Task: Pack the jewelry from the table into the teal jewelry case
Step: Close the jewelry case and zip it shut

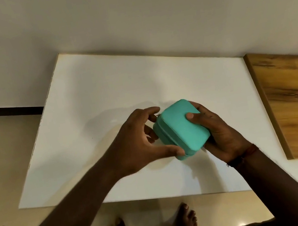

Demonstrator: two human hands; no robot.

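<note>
The teal jewelry case [179, 131] is closed and held tilted above the white table [101, 93]. My right hand [220, 130] cups it from the right and below, thumb pressed on the lid. My left hand [139, 142] grips its left side, thumb at the near corner and fingers curled at the far edge by a small zipper pull. No loose jewelry shows on the table.
A wooden board [296, 104] lies along the table's right side. A pale wall runs behind the table. Bare feet [186, 223] stand on the tiled floor below the table's near edge. A dark skirting strip [12, 112] is at the left.
</note>
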